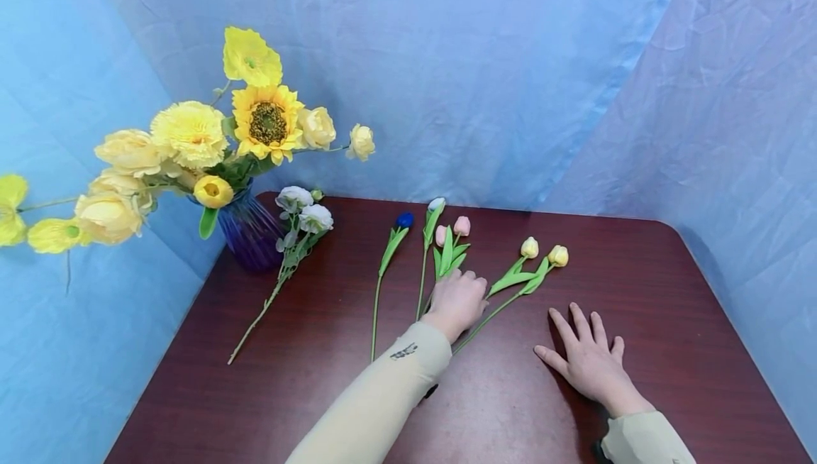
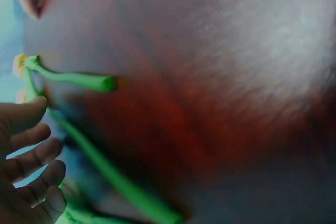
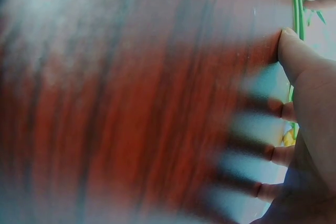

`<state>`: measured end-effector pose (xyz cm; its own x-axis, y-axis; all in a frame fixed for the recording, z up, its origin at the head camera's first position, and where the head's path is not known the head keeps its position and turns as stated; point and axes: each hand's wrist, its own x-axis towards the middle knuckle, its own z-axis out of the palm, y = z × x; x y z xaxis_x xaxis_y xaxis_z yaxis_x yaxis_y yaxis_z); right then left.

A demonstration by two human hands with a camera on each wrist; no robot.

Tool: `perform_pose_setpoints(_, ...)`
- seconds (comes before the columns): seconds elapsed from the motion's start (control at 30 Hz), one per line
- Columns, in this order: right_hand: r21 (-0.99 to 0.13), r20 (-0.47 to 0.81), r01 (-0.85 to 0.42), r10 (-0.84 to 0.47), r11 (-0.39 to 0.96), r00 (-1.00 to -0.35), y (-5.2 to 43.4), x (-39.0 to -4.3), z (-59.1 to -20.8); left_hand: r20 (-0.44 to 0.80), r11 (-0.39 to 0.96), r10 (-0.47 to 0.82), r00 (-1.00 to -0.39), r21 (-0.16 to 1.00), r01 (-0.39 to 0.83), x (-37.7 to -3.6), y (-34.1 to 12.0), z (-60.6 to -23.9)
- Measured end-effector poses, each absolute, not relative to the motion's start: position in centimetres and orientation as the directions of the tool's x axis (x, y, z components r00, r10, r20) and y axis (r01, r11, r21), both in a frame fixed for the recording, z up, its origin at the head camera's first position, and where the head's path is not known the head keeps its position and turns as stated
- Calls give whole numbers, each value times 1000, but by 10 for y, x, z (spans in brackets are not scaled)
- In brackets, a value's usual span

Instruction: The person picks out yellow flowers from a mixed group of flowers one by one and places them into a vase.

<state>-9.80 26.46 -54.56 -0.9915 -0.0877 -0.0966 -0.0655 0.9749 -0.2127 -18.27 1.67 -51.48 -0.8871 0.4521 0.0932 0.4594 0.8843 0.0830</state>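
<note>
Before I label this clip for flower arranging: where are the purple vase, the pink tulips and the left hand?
purple vase (image 1: 250, 235): head view, ribbed glass body.
pink tulips (image 1: 462, 226): head view, right bud.
left hand (image 1: 457, 301): head view, back of the hand.

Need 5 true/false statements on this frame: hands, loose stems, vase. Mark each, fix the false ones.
1. The right hand lies flat on the table, fingers spread. True.
2. The left hand is at the pink tulips. True.
3. The vase is empty. False: it holds yellow flowers, a sunflower among them.
4. The white-flowered stem stands in the vase. False: it lies on the table beside it.
5. The right hand holds the yellow tulips. False: it holds nothing; they lie apart from it.
</note>
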Motion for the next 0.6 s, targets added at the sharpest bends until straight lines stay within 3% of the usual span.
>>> perform_pose_setpoints(0.37, -242, -102, -67, -94, 968, -990, 264, -98, -545, 90, 898, 387, -918, 188, 397, -184, 17, -516)
perform_pose_setpoints(0.47, -249, -102, -67, -95, 966, -990, 264, -97, -546, 150, 887, 401, -904, 184, 424, -183, 14, -508)
perform_pose_setpoints(0.6, -248, -106, -63, -92, 967, -990, 266, -97, -548, 297, 852, 453, -841, 135, 506, -180, 7, -491)
